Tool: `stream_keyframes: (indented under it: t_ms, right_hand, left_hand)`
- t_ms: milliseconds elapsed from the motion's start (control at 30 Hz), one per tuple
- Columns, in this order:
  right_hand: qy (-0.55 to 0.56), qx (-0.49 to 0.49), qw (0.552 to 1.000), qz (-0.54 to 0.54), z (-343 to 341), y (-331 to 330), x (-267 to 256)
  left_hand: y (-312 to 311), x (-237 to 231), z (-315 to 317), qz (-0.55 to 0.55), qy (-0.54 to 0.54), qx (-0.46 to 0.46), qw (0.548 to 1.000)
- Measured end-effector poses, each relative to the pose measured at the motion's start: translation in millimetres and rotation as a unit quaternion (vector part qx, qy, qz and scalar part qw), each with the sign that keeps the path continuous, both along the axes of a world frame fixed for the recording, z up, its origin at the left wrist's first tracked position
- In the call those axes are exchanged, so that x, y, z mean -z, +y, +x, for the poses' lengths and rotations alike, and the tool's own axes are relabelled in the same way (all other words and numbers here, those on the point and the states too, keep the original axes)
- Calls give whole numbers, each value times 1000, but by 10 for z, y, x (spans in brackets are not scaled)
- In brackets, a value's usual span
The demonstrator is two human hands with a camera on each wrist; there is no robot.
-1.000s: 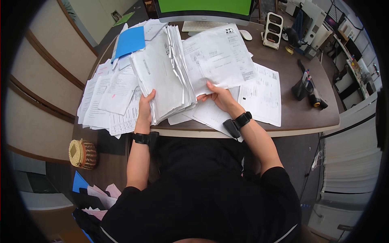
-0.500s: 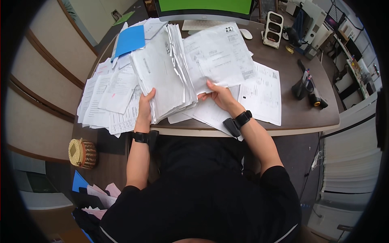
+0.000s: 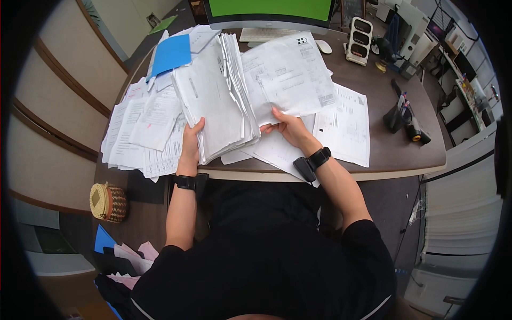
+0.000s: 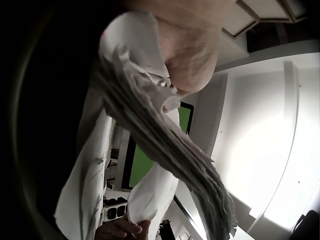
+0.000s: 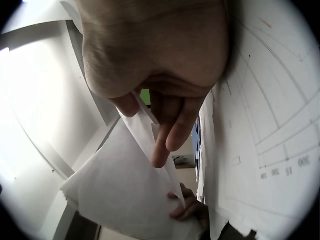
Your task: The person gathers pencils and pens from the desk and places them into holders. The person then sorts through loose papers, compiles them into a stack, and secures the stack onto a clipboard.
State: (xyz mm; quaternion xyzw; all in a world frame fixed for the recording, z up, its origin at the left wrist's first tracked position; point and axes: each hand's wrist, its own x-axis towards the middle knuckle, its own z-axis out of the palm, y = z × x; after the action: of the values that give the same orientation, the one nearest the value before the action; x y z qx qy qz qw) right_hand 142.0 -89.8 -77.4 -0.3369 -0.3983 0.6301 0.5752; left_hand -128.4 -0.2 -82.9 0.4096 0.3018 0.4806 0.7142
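A thick stack of white papers (image 3: 213, 101) with ragged, fanned edges is tilted up over the desk. My left hand (image 3: 192, 140) grips its left edge, thumb on top; the fingers beneath are hidden in the head view. My right hand (image 3: 290, 128) pinches the lower edge of a printed white sheet (image 3: 290, 74), thumb on its face and fingers behind. That sheet lies to the right of the stack, its left side against it. In the right wrist view the thumb and curled fingers (image 5: 177, 125) close on the paper's edge.
Loose printed papers (image 3: 154, 120) and a blue folder (image 3: 172, 52) cover the desk's left side. Another printed sheet (image 3: 344, 125) lies at right. A keyboard (image 3: 261, 34), mouse (image 3: 323, 46) and monitor (image 3: 269, 24) stand behind. A pen holder (image 3: 394, 120) is at right, a woven basket (image 3: 109, 202) at left.
Both hands keep their holds on the papers. The stack and the sheet stay nearly in place, with only a slight shift.
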Motion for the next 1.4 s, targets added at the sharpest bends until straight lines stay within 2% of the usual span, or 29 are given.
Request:
stream_keyframes:
  t_ms: [933, 1400]
  right_hand:
    - [12, -7, 1000, 0, 13, 3, 59]
    - [22, 42, 999, 11, 40, 57, 94]
  left_hand:
    - [-43, -22, -4, 0, 17, -12, 1000]
    - [-23, 20, -21, -1, 15, -11, 1000]
